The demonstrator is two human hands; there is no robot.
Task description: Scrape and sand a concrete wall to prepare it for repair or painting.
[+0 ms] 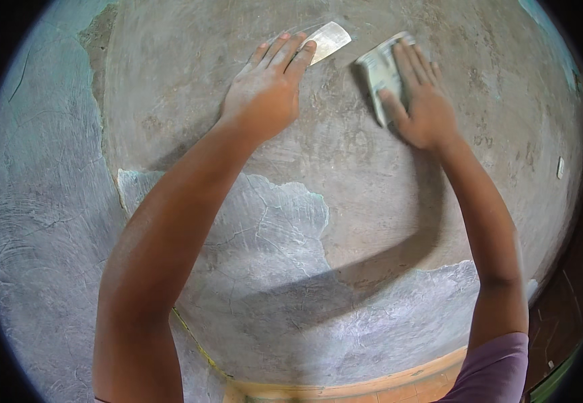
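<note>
Head view: the left hand (pixel 264 87) holds a flat silver blade (pixel 331 41), the right hand (pixel 426 101) grips a folded whitish pad (pixel 379 67), both at the bare grey-brown wall (pixel 352 168); blue-grey paint (pixel 271 218) seems left below.

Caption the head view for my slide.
Left hand with pale flat piece, right hand with blurred pad, against a patchy wall.

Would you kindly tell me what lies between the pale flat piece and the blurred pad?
In the head view, only bare wall separates the pale piece from the pad.
</note>
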